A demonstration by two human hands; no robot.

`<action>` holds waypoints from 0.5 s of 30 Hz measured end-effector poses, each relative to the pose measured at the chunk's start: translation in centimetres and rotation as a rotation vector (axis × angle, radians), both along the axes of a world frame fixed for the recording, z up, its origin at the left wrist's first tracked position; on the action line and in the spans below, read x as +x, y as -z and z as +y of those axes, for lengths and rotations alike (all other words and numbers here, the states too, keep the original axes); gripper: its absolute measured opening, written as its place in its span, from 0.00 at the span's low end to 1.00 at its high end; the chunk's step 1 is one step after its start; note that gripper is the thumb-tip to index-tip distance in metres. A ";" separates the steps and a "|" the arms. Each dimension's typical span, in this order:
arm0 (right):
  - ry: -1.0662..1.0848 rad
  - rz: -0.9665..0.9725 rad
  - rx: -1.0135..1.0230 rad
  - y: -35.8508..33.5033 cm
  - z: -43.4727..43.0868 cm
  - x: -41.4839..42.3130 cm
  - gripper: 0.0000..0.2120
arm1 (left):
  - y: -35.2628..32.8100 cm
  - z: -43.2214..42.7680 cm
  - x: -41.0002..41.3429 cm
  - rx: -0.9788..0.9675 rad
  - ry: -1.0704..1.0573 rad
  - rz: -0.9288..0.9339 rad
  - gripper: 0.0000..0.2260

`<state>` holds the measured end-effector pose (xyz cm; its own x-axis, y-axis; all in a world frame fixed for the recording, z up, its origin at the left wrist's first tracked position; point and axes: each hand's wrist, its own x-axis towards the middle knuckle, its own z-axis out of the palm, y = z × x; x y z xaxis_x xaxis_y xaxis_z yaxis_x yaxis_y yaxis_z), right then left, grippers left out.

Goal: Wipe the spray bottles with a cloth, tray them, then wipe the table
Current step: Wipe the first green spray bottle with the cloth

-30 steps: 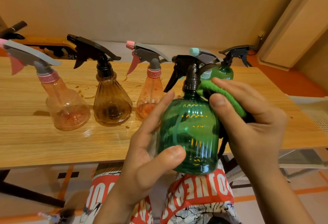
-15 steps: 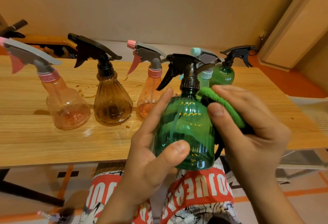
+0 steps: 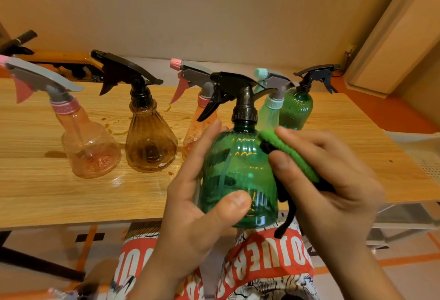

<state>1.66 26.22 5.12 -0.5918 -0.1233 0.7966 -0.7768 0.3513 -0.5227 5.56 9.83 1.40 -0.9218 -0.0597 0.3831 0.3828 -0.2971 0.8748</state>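
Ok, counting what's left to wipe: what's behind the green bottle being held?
A pink bottle and a mint bottle on the table, each showing only sprayer and upper body. Their bases are hidden by the held green bottle, the left hand and the cloth.

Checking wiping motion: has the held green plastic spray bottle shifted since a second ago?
Yes. The held green plastic spray bottle has shifted slightly left, toward the standing brown ribbed spray bottle.
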 end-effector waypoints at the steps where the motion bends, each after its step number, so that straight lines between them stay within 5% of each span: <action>1: -0.001 -0.050 -0.044 -0.1 0.0 -0.3 0.15 | 0.0 0.0 0.1 -0.013 0.004 0.000 0.34; 15: -0.058 -0.057 0.059 -0.7 0.4 -1.0 0.15 | 0.3 -0.1 -0.1 -0.083 -0.017 -0.012 0.33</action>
<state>0.62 26.63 5.83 -0.6262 -0.2044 0.7524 -0.7665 0.3378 -0.5462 5.41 9.72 1.11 -0.9256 -0.0438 0.3760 0.3762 -0.2168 0.9008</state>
